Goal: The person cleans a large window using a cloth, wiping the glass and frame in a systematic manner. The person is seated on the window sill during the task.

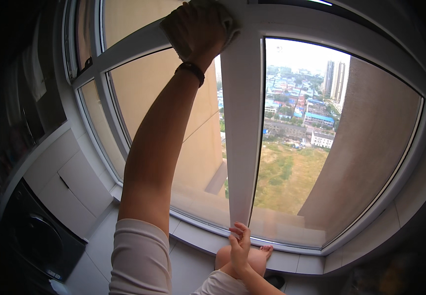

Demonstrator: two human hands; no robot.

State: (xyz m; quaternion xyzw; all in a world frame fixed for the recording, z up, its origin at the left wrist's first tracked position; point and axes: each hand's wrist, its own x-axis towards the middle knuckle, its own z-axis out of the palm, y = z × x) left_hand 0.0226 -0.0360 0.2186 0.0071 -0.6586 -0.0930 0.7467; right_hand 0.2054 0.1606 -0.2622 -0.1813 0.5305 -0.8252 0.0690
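High at the top of the view, my left hand (202, 35) presses a folded grey-brown cloth (176, 27) onto the white window frame (240, 110), where the upright post meets the crossbar. A dark beaded bracelet (191, 69) circles my left wrist. Low down, my right hand (240, 245) holds nothing, its fingers bent and apart. It is just above my bent knee (223, 255), close to the foot of the post. My bare foot (267, 251) rests on the tiled window ledge (285, 260).
Large glass panes (294, 177) flank the post, with buildings and a grassy plot far below outside. At left are a dark front-loading washing machine (39, 236) and pale cabinets (84, 188). A dark slipper (275, 281) lies on the tiled floor (187, 261) below the ledge.
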